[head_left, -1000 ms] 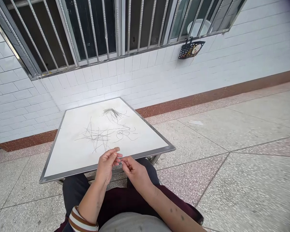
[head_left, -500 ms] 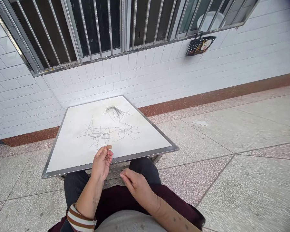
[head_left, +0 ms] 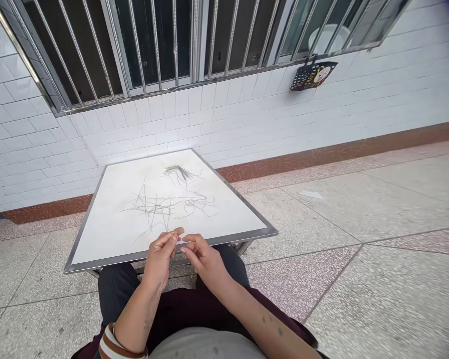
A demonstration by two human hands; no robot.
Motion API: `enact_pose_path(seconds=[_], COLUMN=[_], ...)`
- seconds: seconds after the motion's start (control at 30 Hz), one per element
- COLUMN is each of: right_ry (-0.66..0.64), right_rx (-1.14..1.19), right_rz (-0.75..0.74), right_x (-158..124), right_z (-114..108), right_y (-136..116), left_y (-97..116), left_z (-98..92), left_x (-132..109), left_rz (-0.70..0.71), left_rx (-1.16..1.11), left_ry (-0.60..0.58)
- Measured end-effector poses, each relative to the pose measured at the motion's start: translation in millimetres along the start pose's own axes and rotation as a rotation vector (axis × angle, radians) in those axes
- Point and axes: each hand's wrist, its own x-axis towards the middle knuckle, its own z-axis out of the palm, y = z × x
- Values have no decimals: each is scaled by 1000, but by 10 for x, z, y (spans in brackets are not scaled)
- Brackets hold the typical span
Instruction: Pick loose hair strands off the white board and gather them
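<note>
the step in hand looks like close fingertip work on a small flat brown piece (head_left: 179, 230), which sits pinched in the left hand (head_left: 159, 262) above the near edge of the worktop (head_left: 108, 219). the right hand (head_left: 208, 262) is just beside it, thumb and forefinger parted by a narrow gap; whether a fine strand runs between the two hands is too small to tell. loose thin dark strands (head_left: 153, 205) lie crossed on the worktop, with a denser bundle (head_left: 179, 172) farther back. the next move seems to call for a steady left pinch and a light, precise right fingertip grip.
</note>
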Motion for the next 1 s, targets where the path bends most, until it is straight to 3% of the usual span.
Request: enact_pose_path(seconds=[0.17,0.33,0.47,0.57,0.77,1.0], right_ry=[-65,-11,32,-27,-105,-41], right_rx=[7,19,-115,-219,-297,-265], right_rz=[-15,-33,-41,-75,-121,-97], right_x=[-83,-79,-106,-139,-165,-29], right_z=[18,-30,-93,-107,-105,-68], right_y=[39,65,144,211,260,192], left_y=[-140,-267,-121,74,178,41], left_z=[-46,-185,-440,-546,-505,-345], left_x=[-17,96,231,268,237,177], left_rz=[-12,-188,-197,-176,-105,-36], left_rx=[21,-190,-331,-274,123,151], left_ry=[-62,-133,35,10,-77,-63])
